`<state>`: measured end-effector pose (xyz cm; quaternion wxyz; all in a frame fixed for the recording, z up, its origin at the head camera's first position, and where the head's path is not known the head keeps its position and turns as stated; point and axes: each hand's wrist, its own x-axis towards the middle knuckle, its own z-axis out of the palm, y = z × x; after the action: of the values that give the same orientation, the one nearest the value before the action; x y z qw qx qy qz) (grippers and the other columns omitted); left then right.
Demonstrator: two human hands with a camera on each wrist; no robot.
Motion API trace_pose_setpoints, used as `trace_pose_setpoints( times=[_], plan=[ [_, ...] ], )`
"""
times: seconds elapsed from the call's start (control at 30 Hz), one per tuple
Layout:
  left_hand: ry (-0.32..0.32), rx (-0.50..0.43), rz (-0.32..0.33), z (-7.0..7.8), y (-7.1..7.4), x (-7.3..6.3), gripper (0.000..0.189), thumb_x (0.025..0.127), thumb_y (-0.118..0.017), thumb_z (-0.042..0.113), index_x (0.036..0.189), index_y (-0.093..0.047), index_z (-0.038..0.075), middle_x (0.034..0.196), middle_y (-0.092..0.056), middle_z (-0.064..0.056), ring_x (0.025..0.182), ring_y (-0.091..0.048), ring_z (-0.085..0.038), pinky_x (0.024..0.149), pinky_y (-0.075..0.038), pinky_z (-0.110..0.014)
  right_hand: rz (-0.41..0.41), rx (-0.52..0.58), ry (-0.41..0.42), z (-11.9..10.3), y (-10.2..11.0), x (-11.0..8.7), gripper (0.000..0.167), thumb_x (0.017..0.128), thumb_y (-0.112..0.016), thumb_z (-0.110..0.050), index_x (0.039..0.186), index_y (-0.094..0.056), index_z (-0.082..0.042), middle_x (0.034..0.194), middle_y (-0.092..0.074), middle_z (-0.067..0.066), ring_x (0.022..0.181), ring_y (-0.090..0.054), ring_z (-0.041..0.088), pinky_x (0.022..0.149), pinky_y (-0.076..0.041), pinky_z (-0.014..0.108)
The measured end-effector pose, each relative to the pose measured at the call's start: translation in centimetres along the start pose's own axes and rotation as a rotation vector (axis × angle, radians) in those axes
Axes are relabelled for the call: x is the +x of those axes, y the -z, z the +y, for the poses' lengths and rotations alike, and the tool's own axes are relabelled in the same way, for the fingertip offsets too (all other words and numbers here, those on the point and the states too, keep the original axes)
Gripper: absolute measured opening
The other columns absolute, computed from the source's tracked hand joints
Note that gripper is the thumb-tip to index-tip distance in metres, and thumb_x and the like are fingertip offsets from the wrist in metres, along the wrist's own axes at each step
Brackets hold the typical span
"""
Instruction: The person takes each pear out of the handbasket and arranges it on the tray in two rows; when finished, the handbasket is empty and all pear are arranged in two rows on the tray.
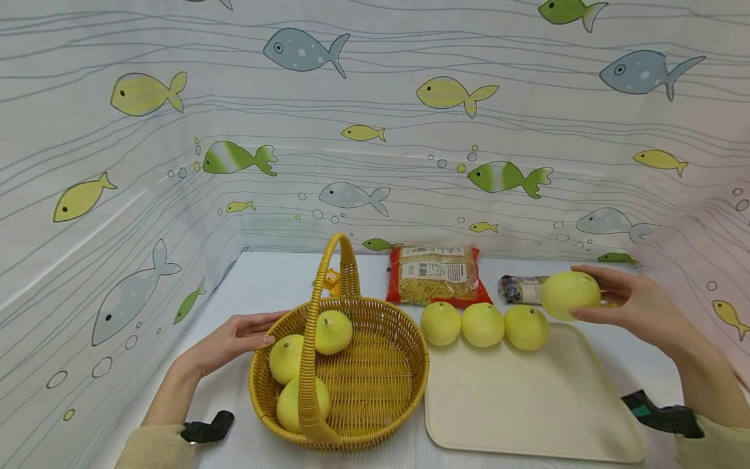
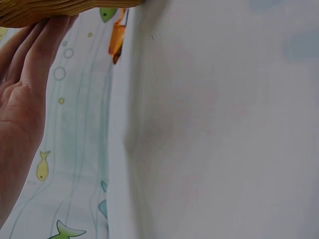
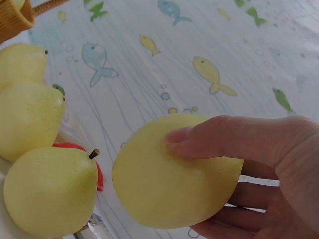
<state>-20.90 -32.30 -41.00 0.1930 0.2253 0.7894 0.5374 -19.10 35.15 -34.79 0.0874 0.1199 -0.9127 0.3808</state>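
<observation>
My right hand [image 1: 633, 301] holds a pale yellow pear [image 1: 571, 296] above the tray's far right corner. In the right wrist view the thumb [image 3: 199, 139] lies across this pear, with the other fingers behind it. Three more pears [image 1: 483, 324] stand in a row along the far edge of the beige tray [image 1: 527, 404]. On the left is a woven basket [image 1: 375, 365] with a tall arched handle and three pears [image 1: 334, 332] in its left part. My left hand [image 1: 246, 335] rests against the basket's left side, its fingers extended in the left wrist view [image 2: 37, 59].
Behind the row of pears lies a red-edged clear bag of pasta [image 1: 433, 277]. A clear wrapped package [image 1: 518, 289] lies right of it, partly hidden by the held pear. An orange packet [image 1: 331, 281] shows behind the basket handle. Fish-patterned sheeting [image 1: 363, 195] walls the table.
</observation>
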Motion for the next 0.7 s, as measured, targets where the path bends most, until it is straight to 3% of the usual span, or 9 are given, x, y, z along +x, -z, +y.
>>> trace_pose_setpoints(
  times=[0.3,0.7],
  plan=[
    [0.011,0.011,0.007,0.1,-0.1,-0.1,0.054,0.101,-0.054,0.011,0.152,-0.04,0.002,0.154,-0.04,-0.022,0.129,-0.053,0.001,0.099,-0.045,-0.017,-0.032,0.021,-0.024,1.0,0.2,0.1,0.074,0.08,-0.086,-0.023,0.145,-0.053,-0.008,0.117,-0.054,-0.032,0.096,-0.059,-0.017,0.075,-0.05,0.008],
    [-0.013,0.002,-0.006,0.1,0.0,-0.1,0.053,0.102,-0.053,0.01,0.152,-0.04,0.002,0.154,-0.04,-0.022,0.131,-0.053,-0.002,0.1,-0.045,-0.018,-0.091,-0.015,-0.122,2.4,0.5,0.1,0.078,0.081,-0.085,-0.031,0.146,-0.049,-0.006,0.113,-0.053,-0.034,0.094,-0.058,-0.015,0.073,-0.051,0.015]
  ],
)
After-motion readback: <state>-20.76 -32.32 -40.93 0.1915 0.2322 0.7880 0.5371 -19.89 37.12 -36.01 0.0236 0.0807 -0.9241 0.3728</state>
